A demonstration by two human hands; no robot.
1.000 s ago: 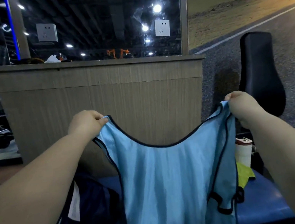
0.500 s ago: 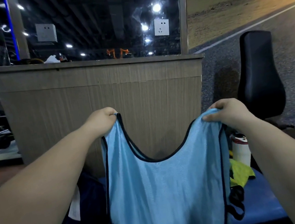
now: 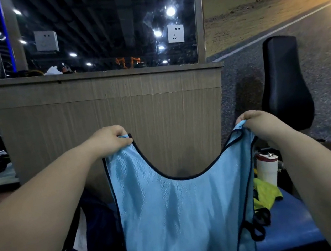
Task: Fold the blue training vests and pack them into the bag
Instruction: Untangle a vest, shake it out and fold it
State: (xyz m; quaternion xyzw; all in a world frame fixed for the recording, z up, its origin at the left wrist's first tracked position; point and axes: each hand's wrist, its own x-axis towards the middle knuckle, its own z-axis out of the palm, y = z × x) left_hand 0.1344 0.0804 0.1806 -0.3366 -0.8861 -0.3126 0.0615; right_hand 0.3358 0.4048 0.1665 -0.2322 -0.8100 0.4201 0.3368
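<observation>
Left hand (image 3: 110,140) and right hand (image 3: 254,123) each pinch a shoulder strap, and the blue vest (image 3: 179,210) hangs spread between them. It hides part of the dark bag (image 3: 88,247) at lower left. A yellow cloth (image 3: 266,194) lies on the blue surface (image 3: 286,225), with a white bottle (image 3: 267,170) just behind. There's a wooden partition (image 3: 109,108) ahead.

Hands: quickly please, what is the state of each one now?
Left hand: closed, gripping one shoulder strap of the blue vest.
Right hand: closed, gripping the other shoulder strap of the blue vest.
</observation>
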